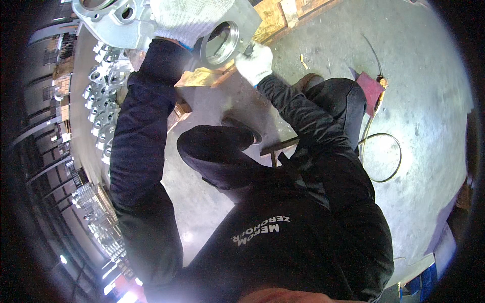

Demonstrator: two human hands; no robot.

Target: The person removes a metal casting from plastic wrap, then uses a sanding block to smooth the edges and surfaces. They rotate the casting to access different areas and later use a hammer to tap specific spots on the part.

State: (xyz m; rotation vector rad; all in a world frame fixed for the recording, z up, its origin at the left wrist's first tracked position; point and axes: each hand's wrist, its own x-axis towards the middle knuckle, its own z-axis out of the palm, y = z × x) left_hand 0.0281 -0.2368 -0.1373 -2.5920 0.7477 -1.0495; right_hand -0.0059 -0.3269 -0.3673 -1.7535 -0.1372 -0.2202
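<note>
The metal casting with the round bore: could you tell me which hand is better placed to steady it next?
Probably the left hand: it already lies across the top of the metal casting, while the right hand only touches its lower edge beside the bore.
</note>
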